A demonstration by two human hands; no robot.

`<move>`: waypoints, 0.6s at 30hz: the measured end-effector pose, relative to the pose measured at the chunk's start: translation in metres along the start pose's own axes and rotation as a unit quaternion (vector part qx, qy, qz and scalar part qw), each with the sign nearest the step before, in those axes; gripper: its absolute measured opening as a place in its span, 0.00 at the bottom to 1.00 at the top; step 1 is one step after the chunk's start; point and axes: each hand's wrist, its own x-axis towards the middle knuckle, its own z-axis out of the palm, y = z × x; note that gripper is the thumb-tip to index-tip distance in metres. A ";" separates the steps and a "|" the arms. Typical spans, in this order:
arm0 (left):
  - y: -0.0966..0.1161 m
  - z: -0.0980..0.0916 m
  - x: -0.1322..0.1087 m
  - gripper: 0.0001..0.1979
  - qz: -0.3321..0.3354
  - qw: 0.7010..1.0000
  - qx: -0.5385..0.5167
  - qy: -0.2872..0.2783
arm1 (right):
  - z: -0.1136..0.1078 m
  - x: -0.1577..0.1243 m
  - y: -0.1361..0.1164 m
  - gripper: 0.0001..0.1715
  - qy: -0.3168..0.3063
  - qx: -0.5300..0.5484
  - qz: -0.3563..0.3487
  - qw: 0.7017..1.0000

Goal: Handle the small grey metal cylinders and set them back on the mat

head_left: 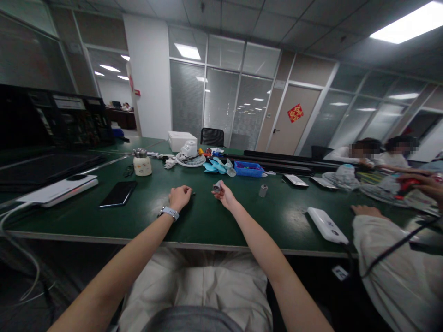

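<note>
My left hand (179, 197) rests on the green table (207, 216) with its fingers curled, a small dark item at its fingertips that I cannot make out. A watch sits on that wrist. My right hand (224, 195) is raised slightly above the table and pinches a small grey metallic part (217, 186). A small silver cylinder (263, 190) stands on the table to the right of that hand.
A black phone (119, 193) and a white device (58, 190) lie at left. A jar (142, 163), white fan (190, 157), blue fan blades (218, 166) and blue tray (248, 169) sit further back. A white power bank (327, 224) lies right, beside another person's sleeve (398, 272).
</note>
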 end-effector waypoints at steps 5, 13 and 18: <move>0.000 0.000 0.000 0.18 -0.004 1.000 -0.001 -0.002 | -0.001 0.000 0.000 0.19 -0.012 -0.015 0.003 1.000; 0.000 0.000 0.000 0.19 0.000 1.000 -0.003 0.000 | -0.001 0.002 0.001 0.21 -0.005 -0.018 0.003 1.000; -0.002 0.001 0.001 0.19 0.000 1.000 -0.006 0.001 | 0.000 0.000 0.000 0.19 -0.003 -0.010 -0.002 1.000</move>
